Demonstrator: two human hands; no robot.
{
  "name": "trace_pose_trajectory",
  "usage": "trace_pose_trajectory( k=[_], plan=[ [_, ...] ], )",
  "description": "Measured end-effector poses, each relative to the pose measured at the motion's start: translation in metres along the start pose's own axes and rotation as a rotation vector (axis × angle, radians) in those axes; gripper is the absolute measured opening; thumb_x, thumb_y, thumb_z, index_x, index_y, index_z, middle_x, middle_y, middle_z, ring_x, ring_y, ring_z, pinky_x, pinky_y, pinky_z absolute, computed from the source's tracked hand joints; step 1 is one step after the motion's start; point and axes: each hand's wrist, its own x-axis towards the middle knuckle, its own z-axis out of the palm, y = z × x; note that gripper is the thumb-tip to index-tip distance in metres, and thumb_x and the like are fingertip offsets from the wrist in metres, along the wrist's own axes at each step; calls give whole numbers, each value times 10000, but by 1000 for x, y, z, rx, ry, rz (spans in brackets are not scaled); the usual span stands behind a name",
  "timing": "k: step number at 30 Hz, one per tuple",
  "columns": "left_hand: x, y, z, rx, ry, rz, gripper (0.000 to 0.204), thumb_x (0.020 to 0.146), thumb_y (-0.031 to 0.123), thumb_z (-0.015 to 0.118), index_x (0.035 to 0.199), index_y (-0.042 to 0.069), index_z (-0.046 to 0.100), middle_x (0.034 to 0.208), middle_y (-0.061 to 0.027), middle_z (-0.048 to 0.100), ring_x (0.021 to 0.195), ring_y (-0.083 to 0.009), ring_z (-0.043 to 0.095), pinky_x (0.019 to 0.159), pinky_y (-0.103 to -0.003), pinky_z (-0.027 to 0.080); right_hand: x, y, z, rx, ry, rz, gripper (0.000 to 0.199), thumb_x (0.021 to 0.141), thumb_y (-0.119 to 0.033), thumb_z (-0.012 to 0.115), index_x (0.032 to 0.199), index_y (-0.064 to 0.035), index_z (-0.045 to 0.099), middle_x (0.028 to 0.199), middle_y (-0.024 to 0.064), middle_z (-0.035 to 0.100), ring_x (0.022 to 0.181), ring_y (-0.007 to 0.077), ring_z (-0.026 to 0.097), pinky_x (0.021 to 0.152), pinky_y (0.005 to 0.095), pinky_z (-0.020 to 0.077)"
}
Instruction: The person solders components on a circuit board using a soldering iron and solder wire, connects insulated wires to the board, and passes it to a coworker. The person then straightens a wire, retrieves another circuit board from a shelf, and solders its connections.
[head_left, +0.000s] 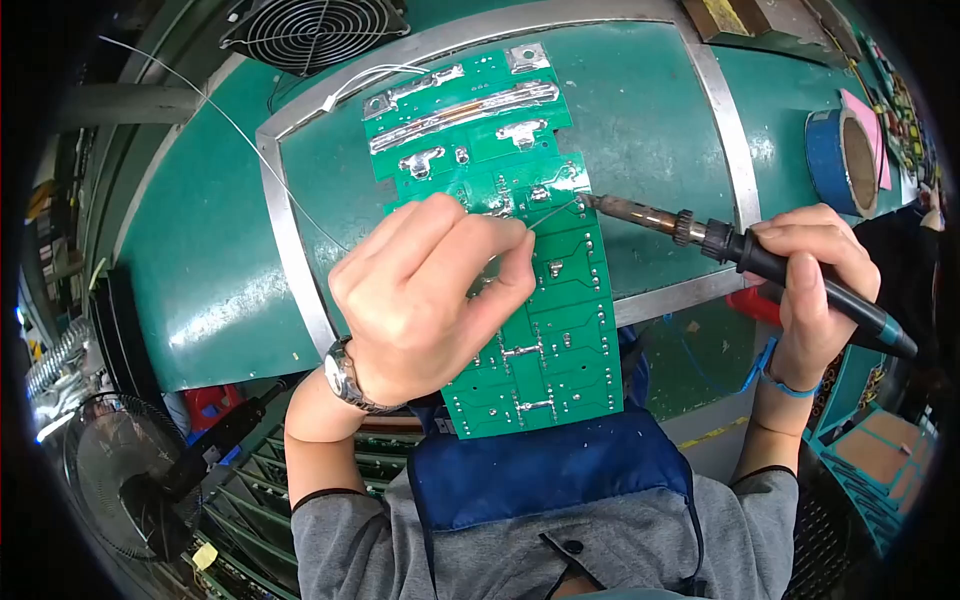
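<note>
Head view: long green circuit board (pixel 540 300), silver solder pads along it, lying on green bench (pixel 200 270) inside metal frame (pixel 285 215). Left hand (pixel 425 290) pinching thin solder wire (pixel 552 212) over the board. Right hand (pixel 815 280) closed around soldering iron (pixel 740 248), tip touching the board's upper part.
</note>
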Motion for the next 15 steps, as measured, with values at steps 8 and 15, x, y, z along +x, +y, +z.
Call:
trace_pose_trajectory(
  k=[8,15],
  plan=[
    [-2,0,5,13,-21,18,151,661,-10,778,743,78,686,602,15,511,477,-88,421,433,-246,327,-4,-4,6,4,3,-27,175,807,-151,649,830,16,695,780,150,688,709,209,657,644,286,524],
    [-5,5,-3,-27,-47,30,172,643,-12,779,753,76,679,616,12,530,484,-103,442,440,-247,343,-13,-1,-6,47,16,-53,195,817,-178,652,808,14,685,777,149,689,691,211,656,626,284,517]
  ],
)
